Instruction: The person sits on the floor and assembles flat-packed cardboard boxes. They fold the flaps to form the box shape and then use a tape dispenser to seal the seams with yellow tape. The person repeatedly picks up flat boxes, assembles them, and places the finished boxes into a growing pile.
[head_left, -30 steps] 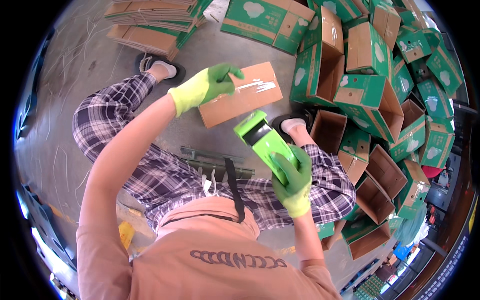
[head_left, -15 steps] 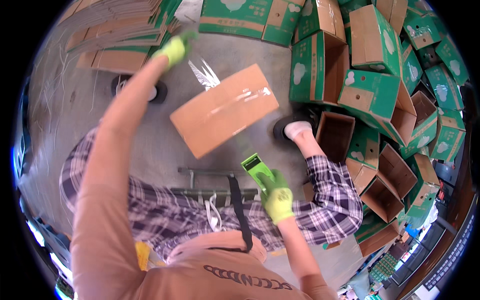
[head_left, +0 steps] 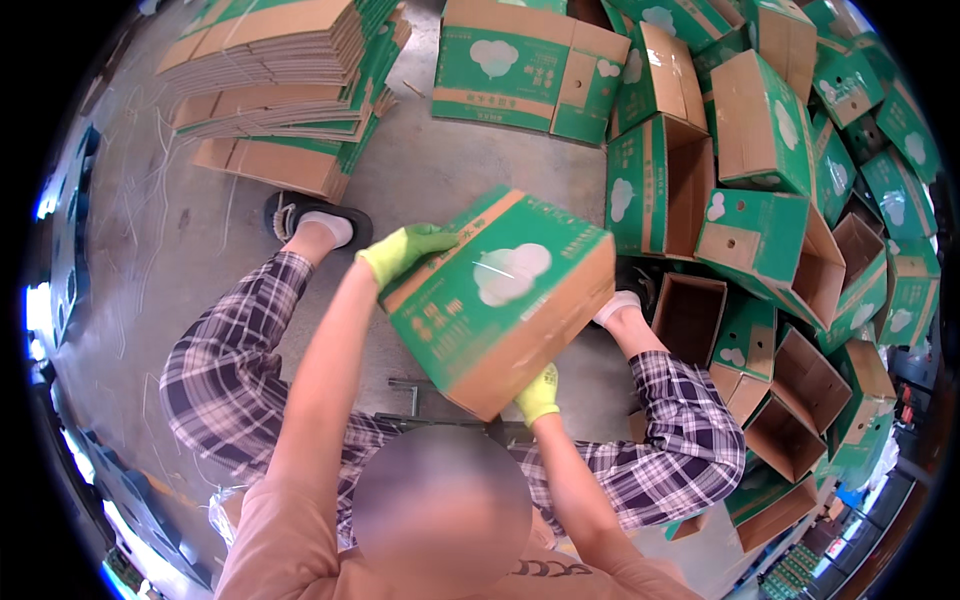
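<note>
My yellow-and-green gloved left hand (head_left: 408, 250), partly curled, grips the green-and-brown rectangular cardboard box (head_left: 500, 290) between my plaid-trousered legs (head_left: 235, 365), but my yellow-gloved right hand (head_left: 540, 395), half hidden behind it, I cannot tell.

The floor (head_left: 400, 165) is fairly bright, its shadows soft; white glare burns beyond its left edge. 1 glint crosses the box (head_left: 520, 305). A low round patch is blurred. Outer lines bend; 4 corners are black.
</note>
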### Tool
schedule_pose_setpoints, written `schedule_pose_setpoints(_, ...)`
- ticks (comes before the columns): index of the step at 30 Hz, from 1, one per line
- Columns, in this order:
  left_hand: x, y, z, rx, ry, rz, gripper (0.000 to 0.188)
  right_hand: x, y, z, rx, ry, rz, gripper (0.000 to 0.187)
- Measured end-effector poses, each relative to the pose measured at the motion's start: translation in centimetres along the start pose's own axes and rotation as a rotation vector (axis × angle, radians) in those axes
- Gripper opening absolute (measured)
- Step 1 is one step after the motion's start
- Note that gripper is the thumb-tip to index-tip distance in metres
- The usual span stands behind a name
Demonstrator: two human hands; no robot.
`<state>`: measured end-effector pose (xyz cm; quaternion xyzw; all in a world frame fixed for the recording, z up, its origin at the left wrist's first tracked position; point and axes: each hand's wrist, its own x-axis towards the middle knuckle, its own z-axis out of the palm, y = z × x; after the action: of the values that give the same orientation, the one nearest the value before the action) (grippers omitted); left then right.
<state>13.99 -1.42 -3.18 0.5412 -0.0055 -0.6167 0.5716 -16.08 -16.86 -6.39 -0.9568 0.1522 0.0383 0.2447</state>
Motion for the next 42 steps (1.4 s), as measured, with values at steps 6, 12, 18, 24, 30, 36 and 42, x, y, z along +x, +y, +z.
schedule_pose_setpoints(6, -12.2, 9.5, 13.5, 0.157, 0.339, 0.452, 0.041, -4.0, 3.6, 2.4, 0.049, -0.109, 0.349, 0.037)
schedule_pose_setpoints(12, -18.8, 11.3, 24.4, 0.131, 0.412, 1.269, 0.043, -1.6, -1.7, -1.1, 1.139, 0.106, 0.68, 0.071)
schedule_pose_setpoints(18, -16.0, 19.6, 45.2, -0.131, -0.021, 1.593, 0.031, -2.7, -2.7, -2.0, 1.737, 0.085, 0.43, 0.048)
schedule_pose_setpoints(24, -4.3, 20.7, 58.8, 1.075, -0.103, 1.785, 0.053, -3.1, -1.8, -4.7, 1.844, 0.276, 0.484, 0.043)
schedule_pose_setpoints(30, 1.7, 19.6, 51.5, 1.535, -0.369, 1.293, 0.067, -5.7, -1.5, -8.8, 1.919, 0.476, 0.585, 0.039)
schedule_pose_setpoints(36, 13.3, 23.0, 24.1, 0.649, 0.077, 0.969, 0.03, -0.8, 0.2, -3.6, 1.84, 0.587, 0.59, 0.048)
schedule_pose_setpoints(42, 14.7, 17.4, 13.3, 1.505, 0.391, 0.396, 0.06, -5.0, -0.4, 0.4, 2.039, 0.16, 0.708, 0.037)
